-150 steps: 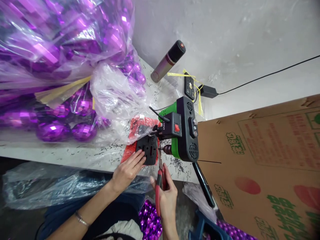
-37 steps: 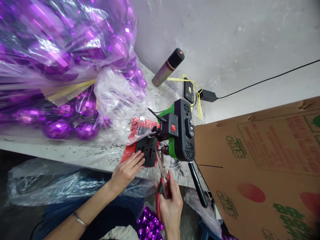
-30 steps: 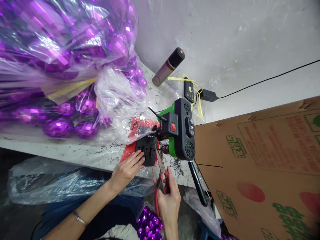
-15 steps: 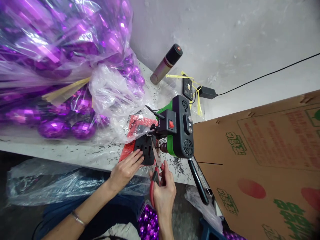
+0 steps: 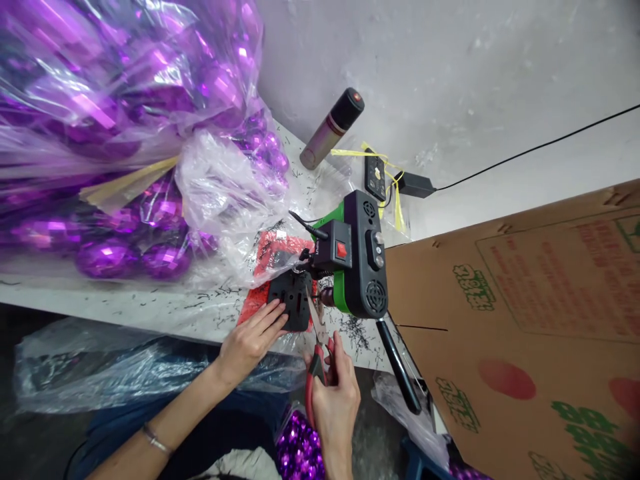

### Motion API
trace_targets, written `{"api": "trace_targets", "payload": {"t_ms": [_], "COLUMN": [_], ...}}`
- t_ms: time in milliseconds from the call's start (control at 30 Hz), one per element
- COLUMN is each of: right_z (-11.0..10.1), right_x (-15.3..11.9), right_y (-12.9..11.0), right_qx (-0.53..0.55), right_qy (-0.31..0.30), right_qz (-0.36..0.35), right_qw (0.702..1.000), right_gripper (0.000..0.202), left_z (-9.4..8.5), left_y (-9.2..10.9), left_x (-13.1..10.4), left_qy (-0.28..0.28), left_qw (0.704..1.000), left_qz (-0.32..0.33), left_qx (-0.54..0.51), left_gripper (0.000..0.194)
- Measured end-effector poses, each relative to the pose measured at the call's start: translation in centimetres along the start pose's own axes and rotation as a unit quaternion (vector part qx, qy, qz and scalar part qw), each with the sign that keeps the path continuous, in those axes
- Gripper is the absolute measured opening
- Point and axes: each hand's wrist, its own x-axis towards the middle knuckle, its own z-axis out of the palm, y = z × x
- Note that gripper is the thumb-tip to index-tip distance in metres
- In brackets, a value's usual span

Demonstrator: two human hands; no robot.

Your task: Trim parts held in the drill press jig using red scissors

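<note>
Left hand (image 5: 249,341): lies flat at the near edge of the tabletop (image 5: 125,307), fingers (image 5: 270,319) spread wide, their tips pressing on the black block (image 5: 293,301).
Right hand (image 5: 336,399): just off the near edge, fingers wrapped around the red handles of the pliers (image 5: 316,353).
Pliers: point up and away from the person, the metal tip just beside the block's right side and under the drill's chuck; whether the tip grips anything cannot be told.
Block: rests on a red mat (image 5: 267,267) close to the near edge, touching the left fingertips.
Drill (image 5: 357,263): a small green and black bench machine standing right of the block, with a red switch on its side box and a black lever (image 5: 399,365) sticking out past the near edge.
Shavings (image 5: 353,327): dark bits scattered over the tabletop around the drill.
Bag (image 5: 120,133): clear plastic full of purple faceted balls, filling the left end of the tabletop.
Can (image 5: 331,120): lies tilted by the far edge against the wall.
Adapter (image 5: 413,185): at the far edge, a black cord running right from it.
Carton (image 5: 525,320): brown cardboard with green and red print, right of the drill.
</note>
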Motion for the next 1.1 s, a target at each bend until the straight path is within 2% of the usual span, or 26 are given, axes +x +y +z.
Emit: {"api": "trace_targets", "payload": {"t_ms": [133,333,700,1100], "right_z": [-0.38,-0.24,0.32,0.19], "right_x": [-0.3,-0.4,-0.47,-0.44], "right_y": [0.8,0.66,0.48,0.99], "right_qx": [0.011,0.02,0.044,0.068], "right_qy": [-0.007,-0.014,-0.02,-0.03], "right_qz": [0.001,0.008,0.019,0.022], "right_qw": [1.0,1.0,0.999,0.997], "right_gripper": [0.059,0.062,0.063,0.066], "left_z": [0.03,0.06,-0.02,0.13], "left_y": [0.03,0.06,-0.07,-0.05], "left_x": [0.06,0.18,0.04,-0.02], "left_qy": [0.003,0.009,0.0,0.006], "left_qw": [1.0,1.0,1.0,1.0], "left_qz": [0.0,0.01,-0.004,0.003], "left_qx": [0.001,0.014,-0.018,-0.002], "left_gripper": [0.032,0.027,0.035,0.031]}}
